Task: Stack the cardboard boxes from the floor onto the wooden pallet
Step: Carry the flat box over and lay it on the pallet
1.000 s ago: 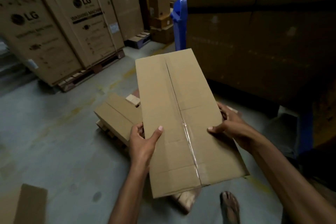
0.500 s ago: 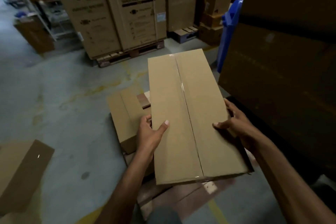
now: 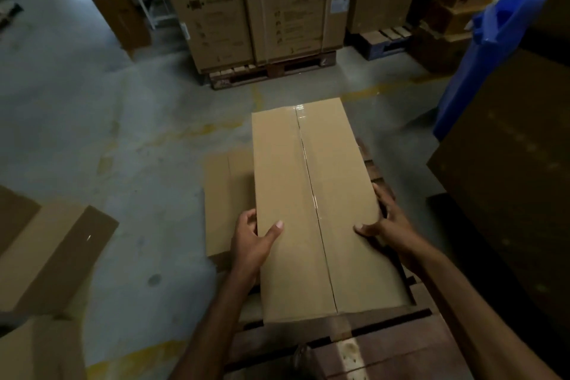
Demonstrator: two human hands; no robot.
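Dim warehouse light, glare on the box tape [image 3: 300,108] (right side deep in shadow), edges bowed and soft.

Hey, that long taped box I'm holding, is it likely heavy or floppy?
Probably light: left hand and right hand carry the box by its long sides alone. Likely stiff: its taped top looks flat, edges straight.
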